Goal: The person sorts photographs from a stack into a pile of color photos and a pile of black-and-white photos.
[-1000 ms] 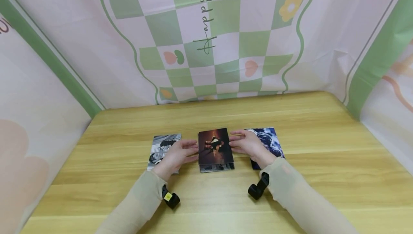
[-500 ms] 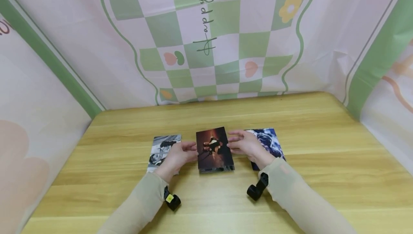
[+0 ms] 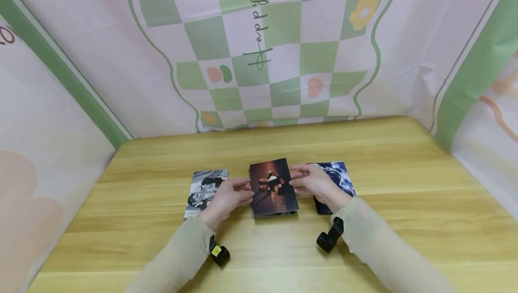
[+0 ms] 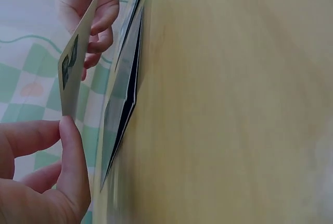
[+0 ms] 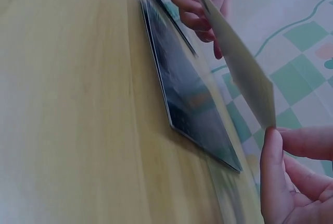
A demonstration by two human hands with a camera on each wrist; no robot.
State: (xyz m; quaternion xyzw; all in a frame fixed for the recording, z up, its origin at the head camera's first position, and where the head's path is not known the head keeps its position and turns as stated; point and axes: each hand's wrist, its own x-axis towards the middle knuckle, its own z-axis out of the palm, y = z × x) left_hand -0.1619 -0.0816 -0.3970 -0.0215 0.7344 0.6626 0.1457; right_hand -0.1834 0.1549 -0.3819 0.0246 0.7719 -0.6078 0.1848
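A dark photo card (image 3: 274,189) with figures on a brown-orange background is held face up between both hands. My left hand (image 3: 226,197) pinches its left edge between thumb and fingers. At the opposite edge, my right hand (image 3: 319,185) pinches it the same way. The wrist views show the card's pale underside (image 5: 244,73), raised off the table. Below it lies a small stack of dark, glossy cards (image 5: 190,96), mostly covered by the held card in the head view.
On the wooden table (image 3: 275,257), a black-and-white photo card (image 3: 198,192) lies left of the stack, partly behind the left hand. A blue-toned photo card (image 3: 341,178) lies to the right, partly behind the right hand. A checkered cloth (image 3: 283,64) hangs at the back.
The dark photo card has risen off the stack and shifted slightly left, then right, with both hands. It looks larger now and covers more of the cards below.
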